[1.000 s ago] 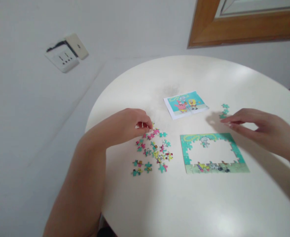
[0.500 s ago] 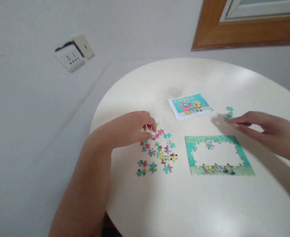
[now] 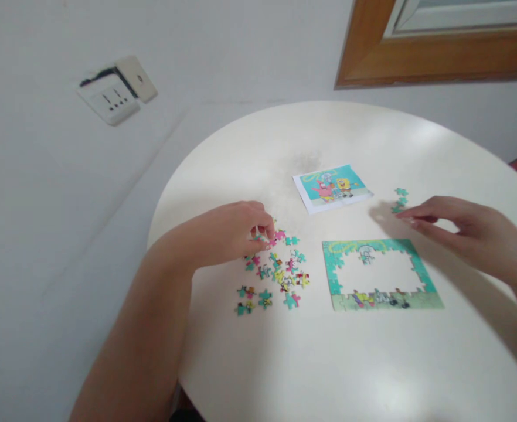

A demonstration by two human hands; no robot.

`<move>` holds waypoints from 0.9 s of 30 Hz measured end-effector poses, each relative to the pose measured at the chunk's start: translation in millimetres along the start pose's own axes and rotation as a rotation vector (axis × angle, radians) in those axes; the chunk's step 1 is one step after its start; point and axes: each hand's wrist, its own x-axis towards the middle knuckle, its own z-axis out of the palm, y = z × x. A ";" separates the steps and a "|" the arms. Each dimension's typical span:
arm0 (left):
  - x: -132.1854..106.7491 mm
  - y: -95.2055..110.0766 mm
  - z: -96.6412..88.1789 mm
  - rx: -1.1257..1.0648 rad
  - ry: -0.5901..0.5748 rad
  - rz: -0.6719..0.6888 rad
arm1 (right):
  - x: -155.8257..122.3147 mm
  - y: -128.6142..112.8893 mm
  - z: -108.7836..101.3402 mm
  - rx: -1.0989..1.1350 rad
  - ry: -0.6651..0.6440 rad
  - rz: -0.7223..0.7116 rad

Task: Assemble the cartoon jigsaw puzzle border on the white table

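Observation:
My left hand (image 3: 241, 231) is over the loose jigsaw pieces (image 3: 278, 276), thumb and forefinger closed on a pink puzzle piece (image 3: 273, 241) among them. My right hand (image 3: 458, 225) hovers low above the table with thumb and forefinger pinched together. Its fingertips are beside a short column of teal puzzle pieces (image 3: 401, 201); whatever they may hold is hidden. Between the hands lies a partly assembled jigsaw (image 3: 335, 281): a joined border with a piece showing a pale figure hanging from its top edge, and bare table inside.
Behind the jigsaw lies a reference picture card (image 3: 333, 189) with the same cartoon scene. Everything rests on a round white table (image 3: 315, 357). A wall socket (image 3: 111, 99) is at the left, and a wooden window frame (image 3: 368, 64) at the upper right.
My left thumb and forefinger have come closer together at the pink piece. The right hand stays by the teal pieces. The whole view has shifted slightly.

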 end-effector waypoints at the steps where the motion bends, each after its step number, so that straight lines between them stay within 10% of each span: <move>1: -0.2 1.1 -0.2 -0.009 -0.004 0.009 | -0.3 0.2 -0.1 0.005 0.000 -0.002; 7: 3.2 5.2 2.7 -0.035 0.021 0.038 | 4.1 -24.9 1.9 0.093 0.021 -0.110; 14: 8.3 -1.5 5.9 -0.023 0.020 -0.004 | 39.9 -100.6 33.3 0.179 -0.356 -0.543; 27: 12.2 1.3 6.6 0.022 0.096 0.008 | 61.9 -124.2 70.6 0.022 -0.491 -0.583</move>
